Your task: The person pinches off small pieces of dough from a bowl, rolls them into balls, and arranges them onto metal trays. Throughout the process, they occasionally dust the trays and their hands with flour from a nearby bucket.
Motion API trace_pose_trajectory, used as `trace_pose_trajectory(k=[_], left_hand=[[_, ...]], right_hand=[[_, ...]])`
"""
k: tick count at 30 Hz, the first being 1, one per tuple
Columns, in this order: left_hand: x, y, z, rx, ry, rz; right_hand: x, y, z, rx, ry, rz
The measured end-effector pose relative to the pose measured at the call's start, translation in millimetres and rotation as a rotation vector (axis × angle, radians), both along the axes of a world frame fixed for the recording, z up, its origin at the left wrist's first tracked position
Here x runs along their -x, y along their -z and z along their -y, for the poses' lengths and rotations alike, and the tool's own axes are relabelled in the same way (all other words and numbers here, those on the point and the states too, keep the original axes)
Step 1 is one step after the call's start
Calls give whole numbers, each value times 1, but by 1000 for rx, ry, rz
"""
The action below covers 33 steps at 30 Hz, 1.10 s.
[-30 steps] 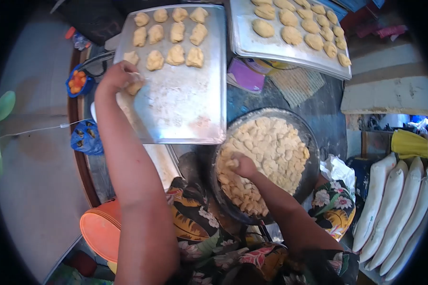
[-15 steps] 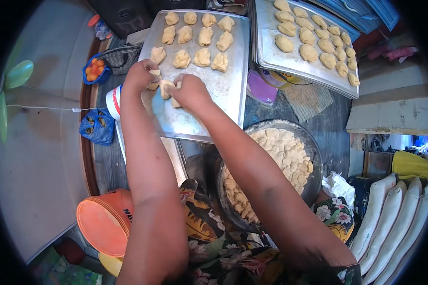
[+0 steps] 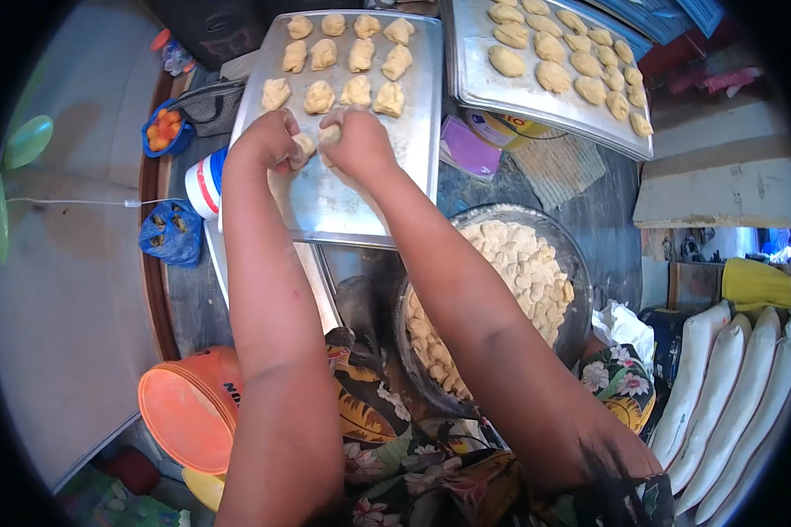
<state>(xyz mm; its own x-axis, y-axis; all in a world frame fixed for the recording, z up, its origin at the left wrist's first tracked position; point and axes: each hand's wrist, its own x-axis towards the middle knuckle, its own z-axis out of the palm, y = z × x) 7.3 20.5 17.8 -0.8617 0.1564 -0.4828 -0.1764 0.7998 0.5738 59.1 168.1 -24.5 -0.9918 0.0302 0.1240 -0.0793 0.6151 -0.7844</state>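
Note:
Both hands are over the near left part of a metal baking tray, just below rows of dough pieces. My left hand is closed, with a lump of dough held at its fingertips. My right hand is curled around another bit of dough, which shows at its thumb side. A narrow gap separates the two pieces. The fingers partly hide both pieces.
A wide round basin of cut dough pieces stands beneath my right forearm. Stacked trays with more shaped dough lie at right. At left are a white tub, a blue bag and an orange bucket.
My hands have drawn slightly apart, and the dough between them now shows as two separate pieces. The whole view has shifted a little, with the trays appearing higher and further left.

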Motion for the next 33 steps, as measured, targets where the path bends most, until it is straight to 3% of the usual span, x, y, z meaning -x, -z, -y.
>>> trace_pose_trajectory(k=[6,8,11,12,13,14,15,16,17,18,20,22,25,26,28,32,33], left_hand=[[1,24,-17,102,147,-331],[-2,18,-20,98,82,-263],[-4,17,-12,140,82,-418],[-4,17,-11,142,82,-416],[-5,15,-12,100,108,-447],[-5,13,-13,54,134,-476],[-10,9,-20,54,158,-488],[-10,12,-24,53,164,-484],[-8,16,-28,-40,208,-437],[-7,21,-32,-132,251,-388],[-10,23,-44,-121,249,-354],[-15,24,-53,-101,194,-324],[-2,37,-52,-168,152,-232],[0,39,-50,-166,151,-246],[-2,32,-46,-338,62,-165],[-6,24,-42,-196,59,-279],[-7,30,-41,-231,58,-281]], right_hand=[[-28,3,-37,9,-107,61],[-64,-11,-64,275,-40,-154],[-125,53,-129,259,129,-177],[-157,73,-145,279,255,102],[-188,112,-159,84,349,348],[-228,149,-167,-169,275,364],[-264,164,-163,-231,206,382],[-302,194,-157,-463,43,465],[-336,216,-148,-863,-209,500],[-363,205,-146,-658,-306,318],[-376,215,-150,-558,-382,198],[-362,190,-141,-164,-93,445],[-324,178,-116,74,70,382],[-314,184,-105,75,67,369],[-297,207,-85,-235,-338,782],[-307,232,-69,-362,-372,733],[-306,229,-76,-150,-316,706]])
